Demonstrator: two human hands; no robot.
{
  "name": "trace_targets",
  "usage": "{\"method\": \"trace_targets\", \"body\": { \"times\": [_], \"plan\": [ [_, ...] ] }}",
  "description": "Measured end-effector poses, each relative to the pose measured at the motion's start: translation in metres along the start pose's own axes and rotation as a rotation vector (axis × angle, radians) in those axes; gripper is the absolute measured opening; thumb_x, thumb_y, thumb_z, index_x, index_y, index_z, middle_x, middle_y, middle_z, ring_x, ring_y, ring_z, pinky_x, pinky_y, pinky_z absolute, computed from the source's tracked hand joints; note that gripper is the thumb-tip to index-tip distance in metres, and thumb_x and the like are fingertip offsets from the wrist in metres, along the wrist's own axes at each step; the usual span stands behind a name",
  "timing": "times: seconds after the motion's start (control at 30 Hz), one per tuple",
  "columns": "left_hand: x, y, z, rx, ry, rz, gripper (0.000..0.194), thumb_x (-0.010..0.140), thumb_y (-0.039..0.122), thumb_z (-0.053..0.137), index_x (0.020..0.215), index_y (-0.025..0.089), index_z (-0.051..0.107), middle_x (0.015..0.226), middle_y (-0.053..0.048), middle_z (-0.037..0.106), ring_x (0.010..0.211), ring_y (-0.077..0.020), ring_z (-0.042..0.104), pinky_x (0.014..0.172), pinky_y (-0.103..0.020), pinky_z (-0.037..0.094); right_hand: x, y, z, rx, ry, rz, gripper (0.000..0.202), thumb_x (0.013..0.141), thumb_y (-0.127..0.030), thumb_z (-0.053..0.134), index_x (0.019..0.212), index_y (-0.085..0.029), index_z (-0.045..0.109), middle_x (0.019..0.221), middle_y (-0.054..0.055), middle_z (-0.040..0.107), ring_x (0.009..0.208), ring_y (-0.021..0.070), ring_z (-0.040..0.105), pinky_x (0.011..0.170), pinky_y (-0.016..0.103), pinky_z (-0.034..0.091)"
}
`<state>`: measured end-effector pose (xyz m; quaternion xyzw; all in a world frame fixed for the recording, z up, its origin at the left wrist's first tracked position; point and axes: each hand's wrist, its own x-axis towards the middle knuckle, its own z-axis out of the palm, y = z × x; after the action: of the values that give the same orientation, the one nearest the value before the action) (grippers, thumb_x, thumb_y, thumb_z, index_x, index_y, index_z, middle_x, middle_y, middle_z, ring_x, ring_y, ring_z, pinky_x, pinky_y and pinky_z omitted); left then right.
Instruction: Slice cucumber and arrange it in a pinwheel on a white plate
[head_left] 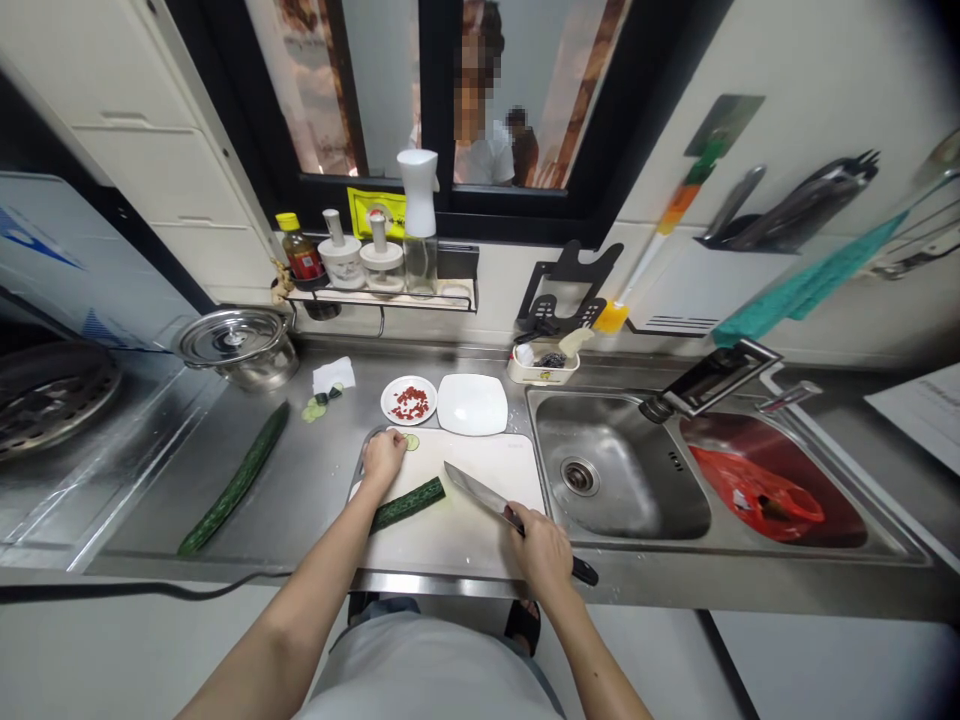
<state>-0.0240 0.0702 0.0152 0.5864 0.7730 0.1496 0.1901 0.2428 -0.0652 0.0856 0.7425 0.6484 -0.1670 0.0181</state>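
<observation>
My right hand point(546, 548) is wrapped round the black handle of a kitchen knife point(476, 490), its blade pointing up and left over the white cutting board point(495, 552). My left hand point(384, 458) is at the board's upper left, fingers curled together against pale cucumber slices point(411, 441). A cut cucumber point(409, 503) lies slantwise on the board, its cut end near the blade and its other end behind my left forearm. Behind the board stand a small plate of chopped red pieces point(411, 402) and a white square plate point(472, 404) with nothing on it.
A whole cucumber point(236, 485) lies left on the steel counter, near cucumber scraps point(315, 408) and a white paper point(334, 374). A lidded pot point(240, 345) stands behind. To the right is a double sink point(622, 535) with a red bag point(757, 495). A seasoning rack point(390, 300) hangs under the window.
</observation>
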Motion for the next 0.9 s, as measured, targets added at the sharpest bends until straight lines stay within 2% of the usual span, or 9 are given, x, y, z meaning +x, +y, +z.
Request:
{"method": "trace_targets", "body": {
  "times": [0.27,0.43,0.53,0.63,0.8,0.9],
  "plan": [
    [0.0,-0.002,0.003,0.039,0.019,0.05,0.02,0.084,0.03,0.053,0.083,0.019,0.07,0.088,-0.01,0.072,0.082,-0.0217,0.064,0.073,-0.029,0.04,0.002,-0.002,0.002,0.018,0.008,-0.026,0.032,0.088,-0.023,0.046,0.114,-0.027,0.064,0.102,0.003,0.071,0.097,0.0168,0.062,0.08,0.024,0.038],
    [-0.001,-0.01,0.002,-0.183,0.092,0.012,0.022,0.083,0.036,0.057,0.092,0.02,0.068,0.089,-0.006,0.071,0.078,-0.0179,0.062,0.07,-0.026,0.04,0.002,-0.005,0.002,0.053,0.0,0.013,0.032,0.092,-0.029,0.041,0.113,-0.029,0.065,0.103,0.002,0.071,0.095,0.0171,0.063,0.077,0.024,0.038],
    [-0.01,-0.015,0.0,-0.298,0.147,0.022,0.025,0.083,0.038,0.057,0.097,0.02,0.067,0.087,-0.004,0.07,0.077,-0.0164,0.061,0.07,-0.025,0.042,0.004,-0.007,0.003,0.117,-0.004,0.026,0.034,0.094,-0.031,0.038,0.116,-0.027,0.063,0.105,0.003,0.071,0.095,0.0167,0.063,0.074,0.023,0.038],
    [-0.031,-0.017,0.001,-0.366,0.145,0.15,0.024,0.085,0.036,0.054,0.096,0.019,0.067,0.088,-0.003,0.069,0.077,-0.0165,0.061,0.073,-0.027,0.045,0.007,-0.013,0.005,0.155,-0.044,-0.026,0.034,0.096,-0.03,0.033,0.111,-0.022,0.063,0.1,0.004,0.071,0.09,0.016,0.064,0.07,0.022,0.036],
    [-0.08,-0.011,0.012,-0.258,0.095,0.513,0.021,0.088,0.035,0.054,0.09,0.021,0.069,0.089,-0.005,0.068,0.086,-0.0195,0.059,0.08,-0.032,0.044,0.008,-0.032,0.008,0.088,-0.114,-0.088,0.032,0.097,-0.03,0.032,0.107,-0.018,0.06,0.095,0.008,0.071,0.087,0.0169,0.063,0.066,0.023,0.032],
    [-0.098,-0.008,0.019,-0.175,0.116,0.586,0.02,0.089,0.034,0.053,0.095,0.023,0.069,0.091,-0.005,0.066,0.088,-0.02,0.057,0.081,-0.034,0.043,0.007,-0.043,0.011,0.065,-0.149,-0.112,0.031,0.097,-0.031,0.032,0.111,-0.018,0.057,0.094,0.008,0.071,0.087,0.0178,0.064,0.065,0.024,0.032]
  ]
}}
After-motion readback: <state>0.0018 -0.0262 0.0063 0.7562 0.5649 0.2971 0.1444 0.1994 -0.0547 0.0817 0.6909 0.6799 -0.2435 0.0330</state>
